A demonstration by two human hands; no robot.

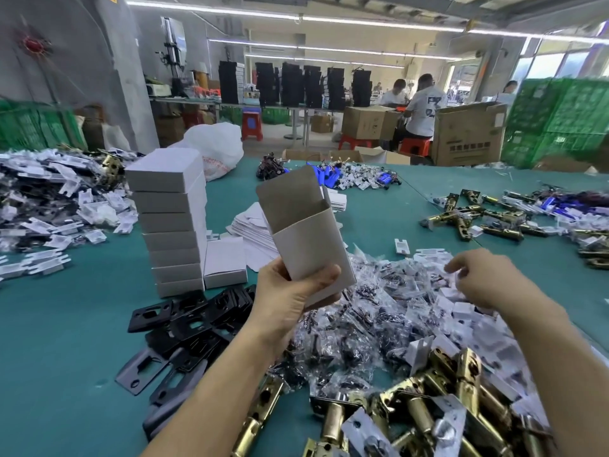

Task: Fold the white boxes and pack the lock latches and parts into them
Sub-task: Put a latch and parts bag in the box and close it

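Box stack (171,222) left of bagged parts (379,311)

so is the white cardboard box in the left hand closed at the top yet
No, the white cardboard box gripped by the left hand stands open, its top flap upright.

**Materials and finishes**

The open box (306,239) was matt cardboard, greyish on the inside. The stacked boxes (171,222) were smooth white cardboard. The lock latches (461,390) were glossy, brass-coloured metal. The strike plates (197,311) were black metal with a matt finish. The small bags (362,318) were clear, shiny, wrinkled plastic. The table cover (66,324) looked matt green.
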